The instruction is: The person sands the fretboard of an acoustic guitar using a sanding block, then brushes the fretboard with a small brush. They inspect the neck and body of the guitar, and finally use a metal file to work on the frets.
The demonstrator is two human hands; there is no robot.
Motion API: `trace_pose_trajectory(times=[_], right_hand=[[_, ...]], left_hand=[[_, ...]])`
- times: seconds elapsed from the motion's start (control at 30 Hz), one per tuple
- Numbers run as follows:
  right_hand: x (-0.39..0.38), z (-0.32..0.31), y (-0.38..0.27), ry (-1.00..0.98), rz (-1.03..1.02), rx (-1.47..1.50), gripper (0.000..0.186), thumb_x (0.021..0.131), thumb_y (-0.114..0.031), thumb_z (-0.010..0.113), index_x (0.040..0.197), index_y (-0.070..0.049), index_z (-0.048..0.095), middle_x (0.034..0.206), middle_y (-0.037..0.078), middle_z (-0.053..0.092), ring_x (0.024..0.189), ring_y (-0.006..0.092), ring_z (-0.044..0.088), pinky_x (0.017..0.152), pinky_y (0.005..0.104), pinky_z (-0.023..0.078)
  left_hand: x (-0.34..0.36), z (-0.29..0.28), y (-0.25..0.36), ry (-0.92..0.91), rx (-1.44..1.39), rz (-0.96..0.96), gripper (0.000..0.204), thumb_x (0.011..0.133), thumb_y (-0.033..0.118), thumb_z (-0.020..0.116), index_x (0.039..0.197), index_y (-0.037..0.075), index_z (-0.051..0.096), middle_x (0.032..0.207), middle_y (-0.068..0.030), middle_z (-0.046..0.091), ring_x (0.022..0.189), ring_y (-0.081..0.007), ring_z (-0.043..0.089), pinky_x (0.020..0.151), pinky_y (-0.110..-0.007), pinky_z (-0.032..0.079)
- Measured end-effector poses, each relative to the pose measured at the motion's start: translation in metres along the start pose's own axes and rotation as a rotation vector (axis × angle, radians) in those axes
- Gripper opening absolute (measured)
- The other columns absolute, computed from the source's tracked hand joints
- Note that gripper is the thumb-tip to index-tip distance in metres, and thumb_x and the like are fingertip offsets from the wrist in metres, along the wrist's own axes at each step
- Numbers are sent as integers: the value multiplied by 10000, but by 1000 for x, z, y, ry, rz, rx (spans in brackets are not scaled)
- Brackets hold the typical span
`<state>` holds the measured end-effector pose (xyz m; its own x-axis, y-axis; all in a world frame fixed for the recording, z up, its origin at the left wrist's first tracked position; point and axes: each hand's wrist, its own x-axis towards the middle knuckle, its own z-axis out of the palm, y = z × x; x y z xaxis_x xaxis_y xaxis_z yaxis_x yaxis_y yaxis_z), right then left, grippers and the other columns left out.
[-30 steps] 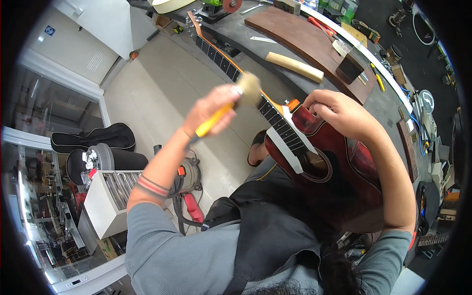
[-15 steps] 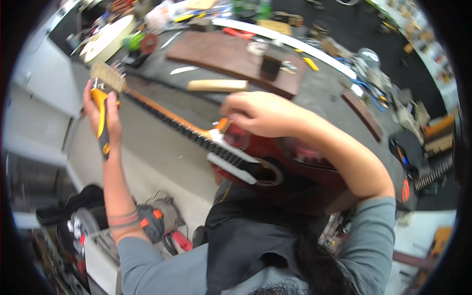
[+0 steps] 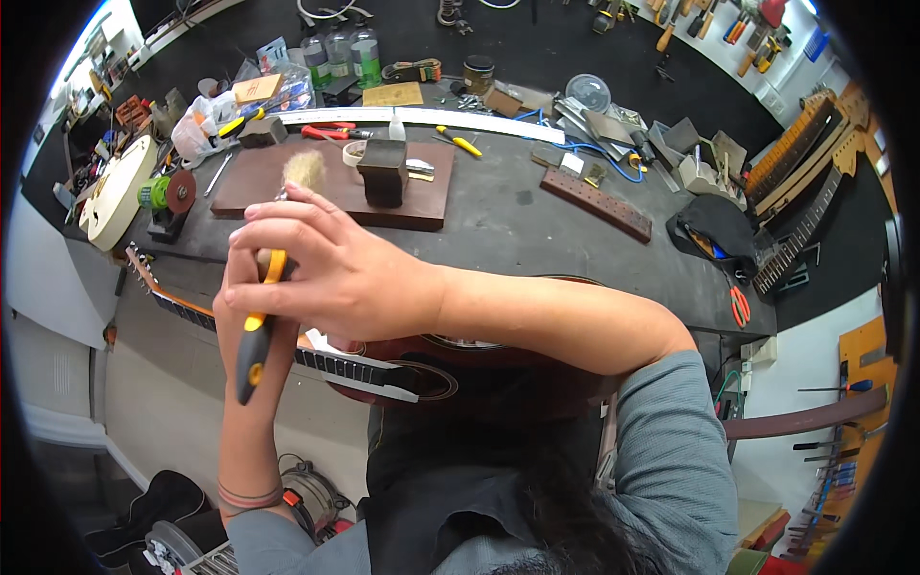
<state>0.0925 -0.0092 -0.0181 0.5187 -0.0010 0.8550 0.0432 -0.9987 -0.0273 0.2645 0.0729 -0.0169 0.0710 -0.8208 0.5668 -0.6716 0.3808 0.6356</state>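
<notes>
A wide paintbrush with pale bristles and a yellow-and-black handle is in front of me at left, bristles pointing away. My right hand reaches across to the left, its fingers and thumb closed around the handle. Behind it is my left hand, mostly covered, with its fingers hidden; the handle's end lies over the left wrist. Below the arms rests a dark red acoustic guitar, neck to the left, at the bench's front edge and my lap. White strips border the fretboard near the soundhole.
On the dark bench lie a brown board with a dark block, a bench grinder, a pale guitar body and a drilled brown bar. Red-handled pliers are at right. Several bottles stand behind.
My right hand has moved left from the guitar onto the brush. My left hand and the brush have come inward to the right. The view has shifted, and the guitar neck appears lower.
</notes>
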Motion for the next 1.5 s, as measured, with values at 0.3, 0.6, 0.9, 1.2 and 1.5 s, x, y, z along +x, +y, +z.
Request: trace_pose_trajectory(times=[0.3, 0.6, 0.9, 1.2, 1.5], right_hand=[[3, -21, 13, -81, 22, -551, 305, 933, -198, 687, 1234, -221, 646, 984, -1, 546, 1055, 210, 648, 1264, 554, 283], [-34, -93, 124, -421, 850, -656, 273, 1064, -178, 608, 1317, -87, 653, 1126, 179, 784, 1172, 376, 728, 1144, 553, 407], [-157, -181, 243, -899, 1027, -966, 462, 1010, -227, 757, 1464, -210, 676, 1385, 129, 742, 1357, 347, 664, 1152, 611, 449], [-159, -264, 153, -822, 1261, -895, 501, 972, -301, 786, 1405, -77, 674, 1364, 172, 712, 1316, 373, 673, 1119, 506, 542], [-255, -315, 73, -970, 1314, -722, 584, 960, -386, 832, 1392, -28, 672, 1411, 226, 659, 1356, 422, 625, 1141, 527, 527]], left_hand=[[-38, -39, -60, -443, 324, -22, 627, 889, 264, 875, 1449, 57, 683, 1263, -169, 712, 1319, -380, 635, 1297, -534, 358], [-54, -32, -72, -688, 596, 231, 496, 757, 101, 871, 1207, 73, 665, 1088, -91, 651, 1123, -314, 630, 1108, -493, 443], [-66, -17, -92, -562, 618, 397, 438, 785, -5, 729, 1210, 46, 636, 1049, -93, 612, 1065, -308, 613, 1080, -497, 446], [-85, -35, -103, -522, 642, 354, 517, 771, -19, 778, 1266, 19, 634, 1132, -118, 649, 1096, -328, 621, 1102, -554, 448], [-91, -37, -105, -519, 644, 356, 569, 747, -21, 793, 1290, 12, 627, 1181, -123, 657, 1136, -335, 627, 1132, -573, 435]])
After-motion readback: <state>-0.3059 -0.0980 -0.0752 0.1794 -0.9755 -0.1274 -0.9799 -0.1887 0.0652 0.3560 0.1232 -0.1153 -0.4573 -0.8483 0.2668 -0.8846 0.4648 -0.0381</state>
